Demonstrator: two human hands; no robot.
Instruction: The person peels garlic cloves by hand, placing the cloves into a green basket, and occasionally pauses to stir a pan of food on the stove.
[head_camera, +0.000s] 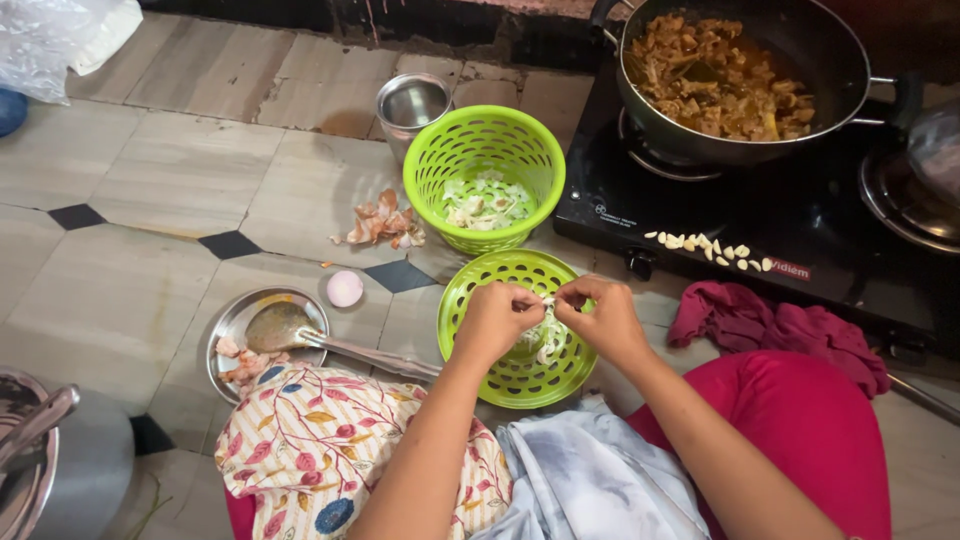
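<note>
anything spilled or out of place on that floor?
Two things. Peeled garlic cloves lie loose on the black stove top, not in a dish. A pile of peel scraps sits on the bare floor tiles beside the green basket. Both hands work over the green lid.

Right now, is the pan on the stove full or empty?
Full, roughly: the pan holds brown cooked food across most of its bottom. It sits on the black stove.
</note>
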